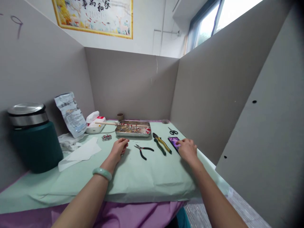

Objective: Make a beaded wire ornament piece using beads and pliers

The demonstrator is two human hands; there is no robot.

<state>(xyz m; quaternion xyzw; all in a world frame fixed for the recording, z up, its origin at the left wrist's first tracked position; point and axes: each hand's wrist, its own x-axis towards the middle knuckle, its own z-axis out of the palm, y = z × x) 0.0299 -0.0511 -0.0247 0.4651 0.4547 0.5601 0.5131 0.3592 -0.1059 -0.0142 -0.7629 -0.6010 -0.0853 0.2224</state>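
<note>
The right hand (188,150) covered the near end of the phone (173,140), its screen too small to read. The left hand (120,147), fingers curled, hid its palm. The bits (131,129) in the metal tray (133,135) were too small to tell apart; the top edge cut off the wall poster (95,15).

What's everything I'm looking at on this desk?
tray: one, steel, beads inside, back centre
stick: one, wooden, across tray
small pliers: one, black handles, centre of cloth
big pliers: one, yellow-green handles, right of small pliers
scissors: one, black, back right
phone: one, screen lit, under right hand
bin: one, teal with steel lid, far left
packet: one, printed, against left wall
tissues: several, white, beside bin
cloth: one, pale green, covers table
bangle: one, green, left wrist
left hand: one, bare, resting on cloth by small pliers
right hand: one, bare, fingers on phone
</note>
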